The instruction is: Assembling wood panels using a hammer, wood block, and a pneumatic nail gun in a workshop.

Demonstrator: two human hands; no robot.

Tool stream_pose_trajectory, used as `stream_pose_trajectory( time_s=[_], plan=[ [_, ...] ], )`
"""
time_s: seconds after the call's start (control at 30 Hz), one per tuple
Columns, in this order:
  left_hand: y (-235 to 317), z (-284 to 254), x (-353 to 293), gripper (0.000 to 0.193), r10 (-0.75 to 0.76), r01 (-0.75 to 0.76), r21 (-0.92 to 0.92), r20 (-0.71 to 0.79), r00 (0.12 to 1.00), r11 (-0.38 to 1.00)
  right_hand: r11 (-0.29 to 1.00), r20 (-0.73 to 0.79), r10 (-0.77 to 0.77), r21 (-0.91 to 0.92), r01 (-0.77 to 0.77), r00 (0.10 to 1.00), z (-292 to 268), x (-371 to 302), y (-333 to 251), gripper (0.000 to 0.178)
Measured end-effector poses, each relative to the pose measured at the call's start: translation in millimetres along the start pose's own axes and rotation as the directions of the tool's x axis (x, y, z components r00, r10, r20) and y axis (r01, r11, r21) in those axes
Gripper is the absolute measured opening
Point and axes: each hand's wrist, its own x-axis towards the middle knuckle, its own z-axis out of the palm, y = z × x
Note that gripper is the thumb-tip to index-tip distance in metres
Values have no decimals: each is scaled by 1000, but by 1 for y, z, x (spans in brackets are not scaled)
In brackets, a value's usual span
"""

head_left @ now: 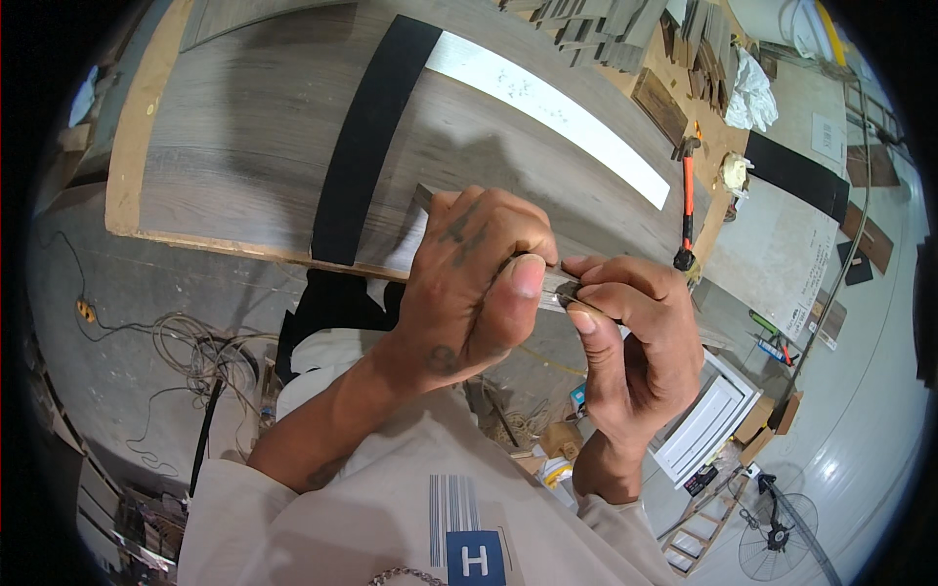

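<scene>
My left hand (464,278) is closed round a narrow strip (551,297), its thumb pressed along the top. Most of that strip is hidden in the fist; a short pale end sticks out on the right. At this end the thumb and fingers of my right hand (640,337) pinch a small dark piece (568,291), too small to name. Both hands are held over the near edge of a wood-grain board (264,127). Across the board run a wide black band (366,146) and a long shiny white strip (557,117).
An orange-handled hammer (688,195) lies at the board's right end. Several wood offcuts (616,34) and crumpled plastic (752,90) sit at the far right. Tangled cables (205,342) cover floor at the left. A fan (779,535) and a white panel (705,415) stand lower right.
</scene>
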Motion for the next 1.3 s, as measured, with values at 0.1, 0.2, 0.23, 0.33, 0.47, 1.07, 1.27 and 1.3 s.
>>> stream_pose_trajectory(
  time_s=[0.1,0.2,0.23,0.33,0.47,1.07,1.27,1.3],
  plan=[
    [1,0,1,38,-10,10,0,11,1000,1000,1000,-23,7,27,-6,1000,1,-1,0,12],
    [2,1,2,39,-26,26,-1,2,1000,1000,999,11,-17,-45,17,1000,-2,1,-2,12],
    [2,1,2,39,-36,36,-7,5,999,999,991,70,-54,-121,62,996,-3,2,-3,12],
    [1,2,1,40,-44,44,-6,3,999,999,982,123,-151,-92,162,981,-8,2,3,14],
    [-3,3,0,27,-7,4,-54,-51,999,999,999,-47,-46,-5,46,998,3,-4,5,15],
    [1,6,0,23,-76,73,-70,-43,996,995,988,32,-148,-49,149,988,-4,-3,10,11],
    [1,4,1,25,-45,43,-61,-36,998,997,995,52,-103,-15,103,993,-5,-1,11,12],
    [1,4,1,25,-45,43,-60,-38,998,997,994,53,-104,-14,105,993,-6,0,10,12]
  ],
)
